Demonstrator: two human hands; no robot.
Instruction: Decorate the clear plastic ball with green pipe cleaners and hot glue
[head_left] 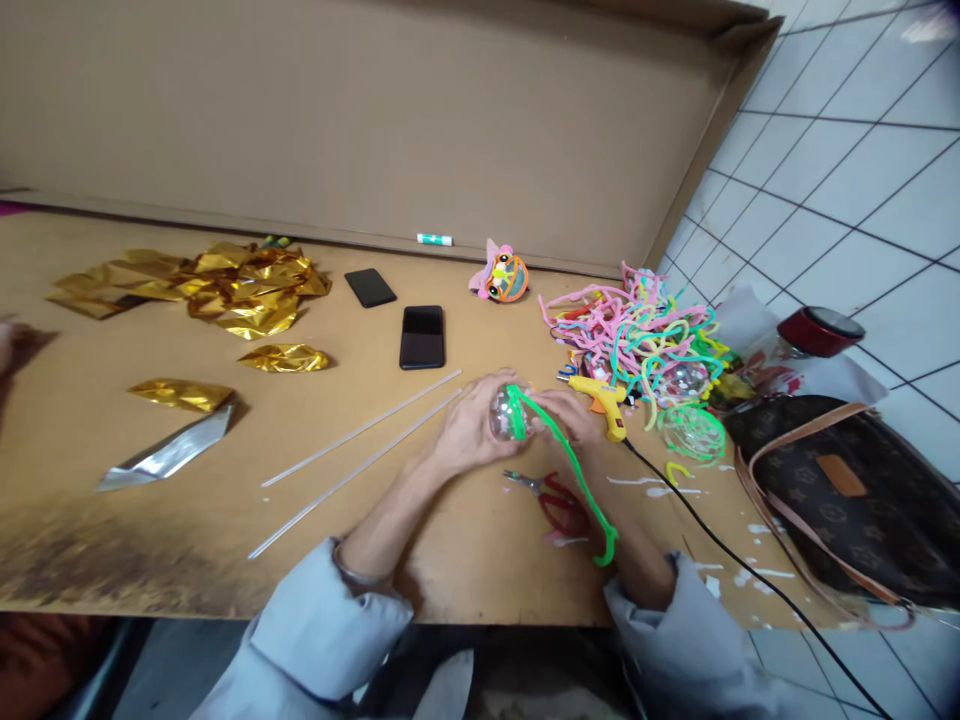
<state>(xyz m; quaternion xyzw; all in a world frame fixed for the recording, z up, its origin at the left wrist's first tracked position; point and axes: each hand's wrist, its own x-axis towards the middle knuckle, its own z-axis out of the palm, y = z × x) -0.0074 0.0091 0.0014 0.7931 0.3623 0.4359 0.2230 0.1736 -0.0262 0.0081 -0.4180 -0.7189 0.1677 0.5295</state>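
Note:
A clear plastic ball [501, 414] rests in my left hand [466, 425], whose fingers curl round its far side. Bright green pipe cleaner [559, 432] circles the ball, and its long loose end trails over my right forearm, hooked at the tip. My right hand [574, 415] is at the ball's right side with bent fingers, pinching at the pipe cleaner; the fingertips are partly hidden behind it. On the table just below lie red-handled pliers or cutters [559, 503]. A yellow hot glue gun [600, 400] lies right beside my right hand.
Pink, teal and yellow pipe cleaners [637, 330] are heaped at the right, near a brown handbag [847, 500] and a red-lidded jar [814, 340]. A black cord [712, 535] runs to the front edge. Two phones [422, 338], clear sticks [360, 465] and gold foil [255, 280] lie leftward. Another person's hand [15, 345] shows far left.

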